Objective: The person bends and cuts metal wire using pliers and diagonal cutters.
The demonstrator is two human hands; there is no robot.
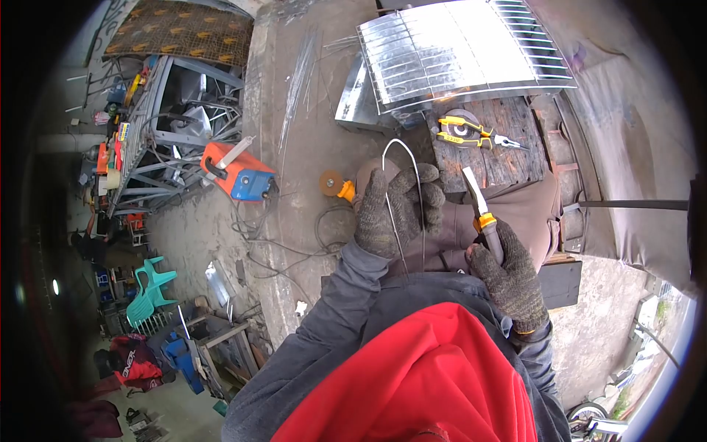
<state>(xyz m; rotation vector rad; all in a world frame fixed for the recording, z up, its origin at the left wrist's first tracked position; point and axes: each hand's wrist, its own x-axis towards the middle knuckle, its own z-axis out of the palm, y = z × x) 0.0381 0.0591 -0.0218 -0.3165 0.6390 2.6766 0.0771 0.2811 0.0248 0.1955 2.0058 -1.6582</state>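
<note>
My left hand (378, 223), in a dark knitted glove, is closed around a U-shaped bent metal wire (400, 142). The wire's curve rises above the fingers and its two legs run down toward my lap. In my gloved right hand (512, 283) is a pair of pliers (486, 220) with a grey grip and a yellow collar, jaws pointing up and away from me. Those jaws are apart from the wire. Beyond them, long-nose pliers (482, 138) with yellow handles lie across a round disc (462, 130) on a dark wooden block (490, 168).
A wire rack (552, 51) with shiny sheet metal (442, 44) stands past the block. Left of my knee lies a grinder with a brown disc (331, 183). Cables (272, 250) cross the floor near an orange-and-blue machine (239, 173). Farther left is a green chair (151, 291).
</note>
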